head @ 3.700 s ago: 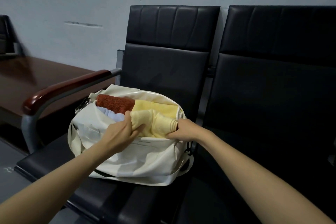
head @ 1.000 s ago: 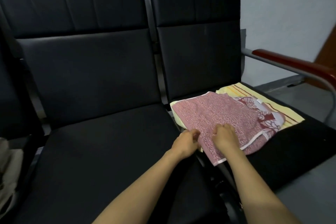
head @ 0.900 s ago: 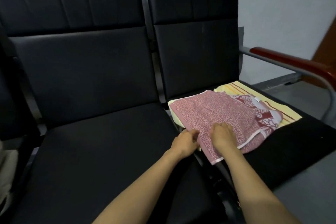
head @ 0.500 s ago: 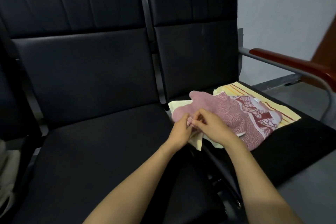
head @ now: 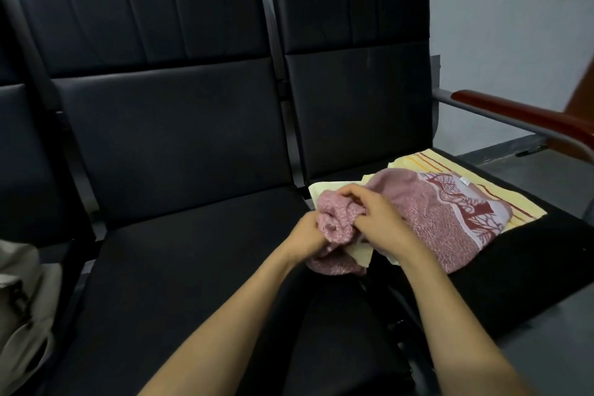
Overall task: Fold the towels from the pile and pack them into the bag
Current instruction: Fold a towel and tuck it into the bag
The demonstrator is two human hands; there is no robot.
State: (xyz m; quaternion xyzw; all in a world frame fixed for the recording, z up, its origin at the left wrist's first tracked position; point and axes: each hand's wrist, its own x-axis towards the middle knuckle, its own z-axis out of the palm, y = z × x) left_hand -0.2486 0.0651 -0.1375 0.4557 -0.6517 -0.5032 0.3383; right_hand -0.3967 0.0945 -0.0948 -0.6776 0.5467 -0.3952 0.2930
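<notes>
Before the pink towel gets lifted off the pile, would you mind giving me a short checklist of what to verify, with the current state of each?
1. Both hands on the pink towel: ok; the left hand and right hand bunch its near-left corner.
2. Only the pink towel gripped: cannot tell; an edge of the yellow towel beneath lies right under the hands.
3. Rest of the pink towel free to lift: ok; nothing lies on it.
4. Middle seat clear for folding: ok.
5. Bag within reach: cannot tell; only its edge shows at the far left.
</notes>
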